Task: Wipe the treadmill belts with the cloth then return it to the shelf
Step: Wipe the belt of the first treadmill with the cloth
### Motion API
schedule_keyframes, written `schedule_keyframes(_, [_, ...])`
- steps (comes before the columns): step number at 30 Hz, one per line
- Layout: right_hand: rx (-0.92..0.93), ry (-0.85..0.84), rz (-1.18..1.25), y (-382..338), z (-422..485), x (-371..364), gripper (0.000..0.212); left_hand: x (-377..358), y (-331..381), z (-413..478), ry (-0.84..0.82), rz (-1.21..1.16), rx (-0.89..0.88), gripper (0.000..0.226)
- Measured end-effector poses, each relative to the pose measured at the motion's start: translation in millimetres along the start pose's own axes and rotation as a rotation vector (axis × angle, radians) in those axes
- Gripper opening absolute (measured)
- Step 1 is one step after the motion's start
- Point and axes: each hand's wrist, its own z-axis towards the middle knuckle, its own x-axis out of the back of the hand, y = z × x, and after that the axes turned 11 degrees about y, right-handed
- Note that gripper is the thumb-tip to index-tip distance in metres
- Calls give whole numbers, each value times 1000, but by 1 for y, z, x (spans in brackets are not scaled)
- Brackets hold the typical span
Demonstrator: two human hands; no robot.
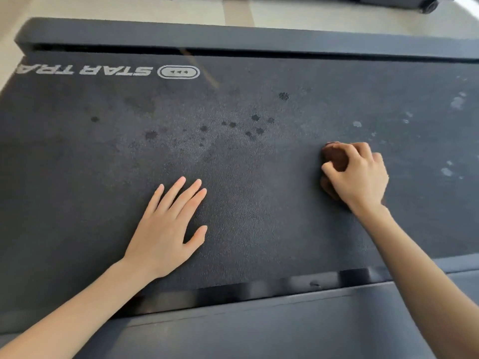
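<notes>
Cloth (335,157), bunched brown, in right hand (360,174) on pebbled belt (259,203).

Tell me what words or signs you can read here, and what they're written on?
"STAR TRA": white letters, upside down from this view, on the treadmill belt; the rest runs off the picture's left edge.
Oval badge beside it: three tiny marks inside, no letters.
No other writing shows.

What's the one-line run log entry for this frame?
phase: wiping | right hand: grips brown cloth on treadmill belt | left hand: flat on treadmill belt | dark spots, pale marks: present | shelf: not in view
</notes>
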Motion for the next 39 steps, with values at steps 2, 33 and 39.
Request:
schedule_keyframes(2, [33,13,-10,-24,-13,-3,38,1,2,0,-2,2,-1,64])
schedule_keyframes(33, [150,29,64,-88,-140,54,41,-15,40,55,-18,-171,-337,62])
schedule_keyframes(39, [-112,18,-107,-14,-105,64,39,-25,39,53,8,-132,-368,64])
